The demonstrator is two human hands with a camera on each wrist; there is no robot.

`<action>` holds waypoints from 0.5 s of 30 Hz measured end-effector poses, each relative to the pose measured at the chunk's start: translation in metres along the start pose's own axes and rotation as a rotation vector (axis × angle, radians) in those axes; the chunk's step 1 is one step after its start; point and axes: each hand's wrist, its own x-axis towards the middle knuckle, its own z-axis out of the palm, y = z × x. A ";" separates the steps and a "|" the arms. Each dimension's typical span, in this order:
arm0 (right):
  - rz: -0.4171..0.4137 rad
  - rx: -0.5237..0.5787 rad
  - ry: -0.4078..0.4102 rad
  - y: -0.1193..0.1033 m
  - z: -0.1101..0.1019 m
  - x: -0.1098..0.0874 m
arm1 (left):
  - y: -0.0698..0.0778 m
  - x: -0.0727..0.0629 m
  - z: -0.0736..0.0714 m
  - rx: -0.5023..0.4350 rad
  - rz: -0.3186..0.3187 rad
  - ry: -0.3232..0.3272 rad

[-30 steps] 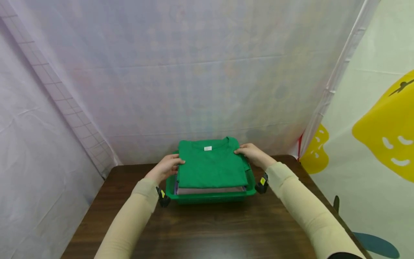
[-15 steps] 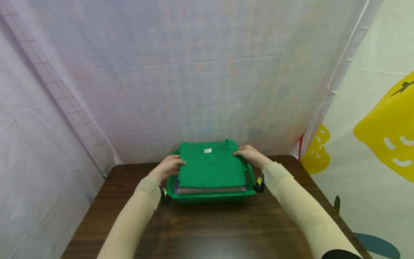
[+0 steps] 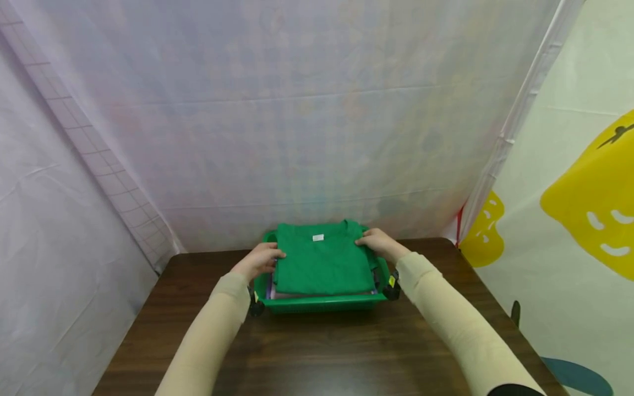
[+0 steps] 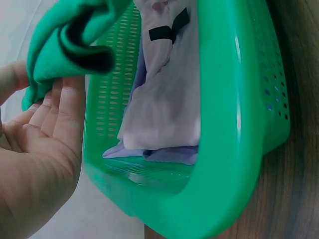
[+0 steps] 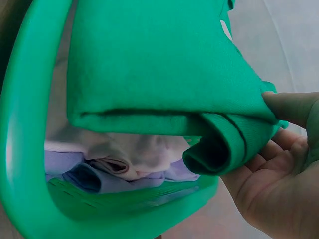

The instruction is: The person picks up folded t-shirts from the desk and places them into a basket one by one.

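A folded green T-shirt (image 3: 324,264) with a white neck label lies level over a green plastic basket (image 3: 322,304). My left hand (image 3: 258,260) pinches its left side, thumb on top and fingers beneath. At the opposite side my right hand (image 3: 380,243) grips the shirt the same way. The left wrist view shows the shirt's rolled edge (image 4: 75,45) raised above the basket's contents. Inside the basket lie a folded pale pink garment (image 4: 164,109) with dark strips and a lilac garment (image 4: 172,154) under it. In the right wrist view the shirt (image 5: 149,64) hangs over both.
The basket stands on a dark wooden table (image 3: 317,352), close to its far edge. Behind the table hangs a pale curtain (image 3: 317,137). A white sheet with yellow lemon prints (image 3: 594,198) hangs at the right.
Both hands have lowered the green T-shirt a little into the basket, nearer its front rim. Less of the pale pink garment shows now. The basket has barely moved.
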 end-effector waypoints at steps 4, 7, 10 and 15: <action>0.016 -0.034 0.021 0.002 0.003 0.002 | -0.003 0.002 0.001 0.006 0.006 -0.003; 0.023 -0.072 0.040 0.001 0.006 0.000 | -0.005 0.004 0.001 0.004 0.011 -0.011; 0.015 -0.089 0.039 0.001 0.008 0.000 | -0.007 0.006 0.001 0.000 0.017 -0.012; -0.013 -0.107 0.049 0.007 0.013 0.002 | -0.011 0.006 0.001 0.004 0.026 -0.013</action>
